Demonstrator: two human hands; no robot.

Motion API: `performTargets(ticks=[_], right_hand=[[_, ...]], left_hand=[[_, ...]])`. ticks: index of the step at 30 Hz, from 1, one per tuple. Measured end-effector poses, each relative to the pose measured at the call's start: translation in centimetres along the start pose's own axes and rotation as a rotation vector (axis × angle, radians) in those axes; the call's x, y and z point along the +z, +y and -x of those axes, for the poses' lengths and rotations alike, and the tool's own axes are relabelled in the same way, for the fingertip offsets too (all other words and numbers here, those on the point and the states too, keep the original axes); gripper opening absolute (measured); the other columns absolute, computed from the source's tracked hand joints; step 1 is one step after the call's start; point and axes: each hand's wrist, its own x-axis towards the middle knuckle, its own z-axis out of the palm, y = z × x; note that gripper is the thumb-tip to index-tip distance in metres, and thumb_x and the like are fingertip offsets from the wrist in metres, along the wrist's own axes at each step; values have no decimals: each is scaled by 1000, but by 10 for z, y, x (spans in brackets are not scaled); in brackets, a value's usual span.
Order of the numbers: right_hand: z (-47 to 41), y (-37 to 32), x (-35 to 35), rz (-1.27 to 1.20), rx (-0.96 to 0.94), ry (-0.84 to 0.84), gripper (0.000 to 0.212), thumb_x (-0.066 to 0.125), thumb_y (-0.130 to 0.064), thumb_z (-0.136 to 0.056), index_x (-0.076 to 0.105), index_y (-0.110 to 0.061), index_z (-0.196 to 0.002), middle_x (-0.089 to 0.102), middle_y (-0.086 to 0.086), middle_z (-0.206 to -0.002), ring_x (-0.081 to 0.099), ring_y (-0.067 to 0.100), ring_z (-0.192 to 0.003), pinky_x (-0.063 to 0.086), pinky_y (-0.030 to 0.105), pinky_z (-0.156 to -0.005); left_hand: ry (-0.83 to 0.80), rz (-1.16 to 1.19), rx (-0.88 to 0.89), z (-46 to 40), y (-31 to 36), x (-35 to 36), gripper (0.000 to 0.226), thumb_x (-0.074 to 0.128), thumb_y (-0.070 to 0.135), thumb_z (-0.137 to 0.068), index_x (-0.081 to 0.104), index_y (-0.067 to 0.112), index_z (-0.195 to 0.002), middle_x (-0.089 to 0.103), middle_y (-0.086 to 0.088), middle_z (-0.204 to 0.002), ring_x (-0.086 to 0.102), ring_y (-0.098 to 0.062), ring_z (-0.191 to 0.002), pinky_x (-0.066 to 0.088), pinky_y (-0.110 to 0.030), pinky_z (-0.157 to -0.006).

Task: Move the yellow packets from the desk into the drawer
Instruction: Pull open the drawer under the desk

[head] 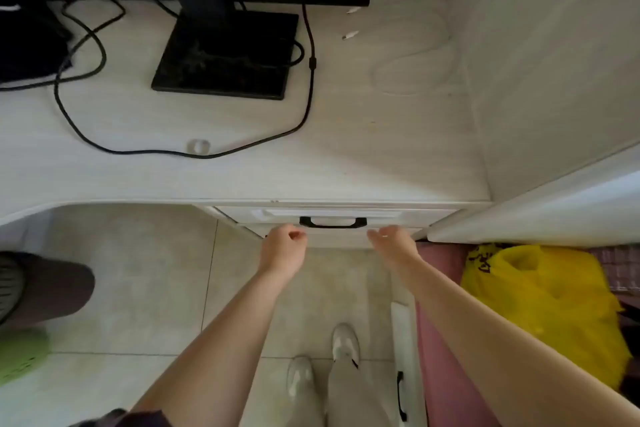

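Both hands sit just below the closed drawer (332, 215) w/ its black handle (333, 222), left hand (282, 250) loosely curled & empty, right hand (393, 241) relaxed & empty, no packets visible on desk (242, 170).

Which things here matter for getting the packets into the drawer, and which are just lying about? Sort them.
Part of the job:
drawer, closed
drawer handle
left hand and right hand, both close to the handle, holding nothing
desk; no yellow packets show on it

Lying about:
monitor stand
black cable
yellow bag
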Motion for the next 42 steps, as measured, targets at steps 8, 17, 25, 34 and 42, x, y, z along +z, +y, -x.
performTargets(ticks=[8, 17, 25, 34, 42], right_hand=[[-38, -13, 18, -344, 222, -116, 21, 47, -18, -95, 55, -18, -76, 68, 1, -87, 59, 19, -82, 45, 28, -72], [-39, -6, 22, -381, 177, -158, 19, 43, -25, -98, 57, -19, -85, 71, 3, -98, 63, 18, -88, 42, 30, -77], [-29, 3, 25, -464, 187, -146, 13, 45, -21, -98, 56, -14, -100, 68, 4, -94, 64, 20, -87, 50, 37, -89], [11, 10, -16, -1123, 350, -207, 12, 55, -12, -85, 51, -8, -95, 48, 14, -106, 61, 35, -84, 53, 47, -85], [19, 4, -22, -1138, 368, -94, 30, 55, -10, -93, 41, -8, -120, 42, 25, -120, 60, 49, -95, 50, 57, -90]], left_hand=[[-157, 446, -315, -34, -5, 23, 17, 50, 20, -94, 62, 12, -103, 71, -9, -100, 67, -24, -81, 50, -32, -76], [-81, 908, -356, -45, -4, 33, 17, 44, 5, -99, 61, 1, -100, 65, -13, -93, 67, -24, -83, 54, -30, -76], [-87, 897, -369, -34, -5, 39, 26, 34, 3, -101, 56, 1, -88, 62, -16, -91, 69, -24, -81, 55, -30, -74], [-131, 970, -438, 1, -24, 40, 17, 42, -1, -98, 55, -4, -108, 63, -22, -109, 71, -29, -85, 56, -31, -69], [-416, 1346, -512, 28, -31, 9, 24, 55, 25, -88, 52, 11, -108, 54, -21, -120, 56, -42, -118, 50, -56, -90]])
